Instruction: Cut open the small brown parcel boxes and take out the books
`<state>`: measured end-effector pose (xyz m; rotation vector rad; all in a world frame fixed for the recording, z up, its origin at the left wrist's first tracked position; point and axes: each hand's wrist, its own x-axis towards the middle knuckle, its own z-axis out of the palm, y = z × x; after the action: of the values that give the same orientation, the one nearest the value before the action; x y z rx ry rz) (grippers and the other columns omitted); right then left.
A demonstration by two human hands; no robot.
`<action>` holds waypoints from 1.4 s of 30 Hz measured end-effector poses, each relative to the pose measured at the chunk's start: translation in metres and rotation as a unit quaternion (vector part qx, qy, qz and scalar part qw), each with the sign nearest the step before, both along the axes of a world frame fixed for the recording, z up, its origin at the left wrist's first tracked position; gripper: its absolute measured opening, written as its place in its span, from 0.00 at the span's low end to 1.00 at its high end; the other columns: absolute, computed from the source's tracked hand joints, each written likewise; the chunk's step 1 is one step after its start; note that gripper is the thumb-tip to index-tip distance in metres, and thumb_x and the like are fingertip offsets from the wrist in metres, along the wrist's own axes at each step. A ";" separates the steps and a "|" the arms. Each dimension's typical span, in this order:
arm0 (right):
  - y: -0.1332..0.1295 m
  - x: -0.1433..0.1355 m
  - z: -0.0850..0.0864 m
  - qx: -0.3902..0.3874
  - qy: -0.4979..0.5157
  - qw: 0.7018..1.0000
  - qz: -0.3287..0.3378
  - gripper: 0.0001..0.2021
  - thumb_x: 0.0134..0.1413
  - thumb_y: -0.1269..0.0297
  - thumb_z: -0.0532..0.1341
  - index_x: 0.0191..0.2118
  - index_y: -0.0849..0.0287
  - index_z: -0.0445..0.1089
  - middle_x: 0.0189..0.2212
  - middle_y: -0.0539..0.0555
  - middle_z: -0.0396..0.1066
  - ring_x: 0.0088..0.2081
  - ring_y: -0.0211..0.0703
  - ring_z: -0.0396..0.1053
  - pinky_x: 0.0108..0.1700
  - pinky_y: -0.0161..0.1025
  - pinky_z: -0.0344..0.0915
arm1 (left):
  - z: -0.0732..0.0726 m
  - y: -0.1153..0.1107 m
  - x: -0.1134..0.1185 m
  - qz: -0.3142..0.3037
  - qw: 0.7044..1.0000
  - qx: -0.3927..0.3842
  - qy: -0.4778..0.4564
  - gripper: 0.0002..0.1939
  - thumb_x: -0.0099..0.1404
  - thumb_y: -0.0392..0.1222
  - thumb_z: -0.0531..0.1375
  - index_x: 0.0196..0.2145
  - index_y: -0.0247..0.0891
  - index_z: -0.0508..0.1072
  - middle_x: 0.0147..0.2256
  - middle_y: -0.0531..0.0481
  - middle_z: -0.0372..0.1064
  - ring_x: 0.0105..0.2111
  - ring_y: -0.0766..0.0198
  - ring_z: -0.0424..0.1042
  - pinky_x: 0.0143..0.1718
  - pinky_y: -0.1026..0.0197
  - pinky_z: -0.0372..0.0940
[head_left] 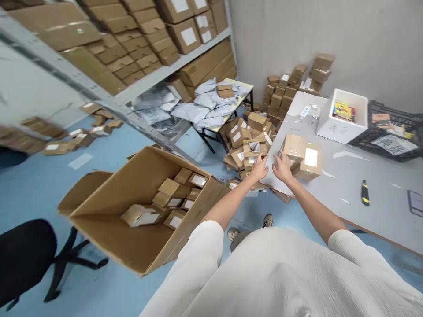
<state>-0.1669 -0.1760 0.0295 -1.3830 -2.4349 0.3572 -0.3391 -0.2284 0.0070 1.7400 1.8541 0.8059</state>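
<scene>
My left hand [259,169] reaches past the table's edge, over the pile of small cartons on the floor; its fingers are apart and nothing shows in them. Close beside it, my right hand [282,167] is over the table's near-left corner with its fingers spread. A small cardboard box [295,146] and a second one with a white label [310,157] sit just right of that hand. Whether my right fingertips touch the nearer box, I cannot tell. Beneath my left hand lies a carton [251,155] with a white label, among other cartons.
A large open cardboard box [112,198] with several small boxes [172,189] inside stands at my left, near a black chair [26,255]. The grey table [333,193] bears a utility knife [365,193], phone [415,202], white bin [343,130] and black crate [393,145]. Shelving [158,72] rises behind.
</scene>
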 end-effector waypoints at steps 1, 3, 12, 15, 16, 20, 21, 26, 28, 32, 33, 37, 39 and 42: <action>-0.007 -0.016 0.000 -0.003 -0.003 1.000 0.016 0.29 0.66 0.62 0.57 0.71 0.59 0.69 0.76 0.70 0.54 0.72 0.72 0.54 0.68 0.69 0.59 | -0.001 -0.013 -0.015 0.013 1.000 -0.002 0.005 0.37 0.68 0.34 0.61 0.73 0.44 0.66 0.76 0.39 0.51 0.78 0.40 0.50 0.77 0.35 0.54; -0.024 -0.050 0.000 -0.010 -0.009 0.999 0.052 0.30 0.66 0.63 0.57 0.71 0.58 0.69 0.76 0.69 0.54 0.72 0.72 0.54 0.67 0.68 0.60 | -0.002 -0.043 -0.047 0.040 0.999 -0.006 0.014 0.36 0.68 0.33 0.61 0.72 0.43 0.67 0.75 0.37 0.52 0.77 0.40 0.52 0.76 0.35 0.55; -0.136 -0.208 -0.014 -0.072 0.001 0.978 0.197 0.29 0.66 0.60 0.59 0.71 0.54 0.70 0.75 0.67 0.59 0.71 0.72 0.56 0.67 0.71 0.61 | -0.015 -0.205 -0.194 0.179 0.983 -0.044 0.026 0.31 0.69 0.33 0.61 0.68 0.41 0.70 0.74 0.35 0.56 0.75 0.43 0.58 0.76 0.38 0.55; -0.173 -0.251 -0.018 -0.092 -0.019 0.965 0.246 0.28 0.67 0.61 0.59 0.70 0.54 0.71 0.75 0.66 0.58 0.72 0.71 0.57 0.68 0.69 0.62 | -0.024 -0.261 -0.232 0.228 0.972 -0.053 0.013 0.32 0.68 0.35 0.62 0.69 0.42 0.69 0.72 0.36 0.58 0.74 0.44 0.59 0.77 0.38 0.55; -0.184 -0.264 -0.019 -0.098 -0.030 0.959 0.263 0.27 0.67 0.61 0.59 0.70 0.54 0.71 0.76 0.66 0.58 0.72 0.70 0.57 0.68 0.68 0.62 | -0.027 -0.278 -0.242 0.245 0.968 -0.057 0.005 0.32 0.68 0.35 0.62 0.69 0.42 0.69 0.72 0.36 0.58 0.74 0.44 0.59 0.77 0.37 0.55; -0.217 -0.308 -0.025 -0.114 -0.063 0.938 0.320 0.27 0.67 0.61 0.58 0.70 0.55 0.71 0.75 0.66 0.58 0.72 0.69 0.58 0.69 0.68 0.62 | -0.041 -0.339 -0.268 0.305 0.949 -0.079 -0.019 0.32 0.67 0.35 0.61 0.68 0.41 0.70 0.72 0.35 0.59 0.73 0.45 0.61 0.75 0.39 0.57; -0.223 -0.318 -0.028 -0.115 -0.065 0.933 0.335 0.27 0.67 0.61 0.58 0.70 0.55 0.71 0.75 0.66 0.59 0.72 0.69 0.58 0.69 0.67 0.62 | -0.044 -0.351 -0.272 0.320 0.943 -0.085 -0.023 0.32 0.67 0.34 0.61 0.68 0.41 0.70 0.71 0.36 0.60 0.73 0.46 0.61 0.75 0.40 0.58; -0.242 -0.367 -0.048 -0.137 -0.079 0.906 0.392 0.27 0.67 0.62 0.59 0.69 0.52 0.72 0.74 0.65 0.60 0.71 0.68 0.60 0.68 0.68 0.63 | -0.062 -0.399 -0.287 0.391 0.911 -0.122 -0.045 0.28 0.67 0.34 0.61 0.64 0.39 0.74 0.69 0.35 0.63 0.72 0.46 0.62 0.75 0.43 0.58; -0.246 -0.386 -0.059 -0.149 -0.094 0.897 0.405 0.27 0.67 0.61 0.59 0.69 0.52 0.72 0.74 0.65 0.60 0.71 0.68 0.60 0.68 0.68 0.63 | -0.069 -0.411 -0.295 0.414 0.896 -0.146 -0.058 0.27 0.67 0.34 0.61 0.64 0.38 0.74 0.70 0.34 0.62 0.72 0.44 0.62 0.75 0.42 0.58; -0.246 -0.427 -0.082 -0.174 -0.134 0.882 0.417 0.26 0.68 0.59 0.59 0.69 0.52 0.72 0.74 0.64 0.59 0.70 0.67 0.62 0.68 0.66 0.65 | -0.084 -0.425 -0.314 0.461 0.866 -0.172 -0.087 0.27 0.67 0.35 0.62 0.63 0.39 0.74 0.70 0.36 0.62 0.72 0.44 0.62 0.74 0.42 0.59; -0.244 -0.438 -0.089 -0.179 -0.144 0.879 0.419 0.26 0.69 0.59 0.60 0.69 0.53 0.72 0.74 0.64 0.59 0.70 0.67 0.63 0.68 0.65 0.65 | -0.089 -0.428 -0.319 0.471 0.860 -0.173 -0.092 0.27 0.67 0.35 0.62 0.63 0.39 0.75 0.69 0.36 0.63 0.72 0.45 0.62 0.75 0.42 0.59; -0.235 -0.480 -0.123 -0.193 -0.169 0.867 0.427 0.25 0.68 0.56 0.61 0.68 0.55 0.72 0.74 0.65 0.60 0.70 0.66 0.63 0.67 0.62 0.67 | -0.114 -0.437 -0.331 0.517 0.828 -0.184 -0.112 0.28 0.68 0.34 0.60 0.65 0.37 0.74 0.70 0.35 0.63 0.72 0.44 0.64 0.77 0.42 0.56; -0.231 -0.497 -0.143 -0.200 -0.182 0.859 0.435 0.26 0.68 0.57 0.62 0.67 0.56 0.73 0.73 0.66 0.61 0.70 0.67 0.64 0.67 0.62 0.68 | -0.130 -0.442 -0.332 0.540 0.809 -0.192 -0.128 0.27 0.69 0.33 0.58 0.65 0.37 0.75 0.70 0.35 0.64 0.71 0.45 0.65 0.77 0.42 0.56; -0.230 -0.514 -0.174 -0.212 -0.210 0.838 0.458 0.26 0.66 0.59 0.62 0.67 0.59 0.73 0.71 0.68 0.64 0.68 0.67 0.66 0.68 0.60 0.67 | -0.158 -0.449 -0.332 0.555 0.790 -0.208 -0.160 0.28 0.67 0.32 0.58 0.64 0.39 0.76 0.68 0.37 0.67 0.70 0.46 0.66 0.75 0.42 0.60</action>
<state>-0.6808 -0.4062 -0.1446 -0.2739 -3.4201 0.9319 -0.6711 -0.6769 -0.1507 0.0812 2.4575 0.8738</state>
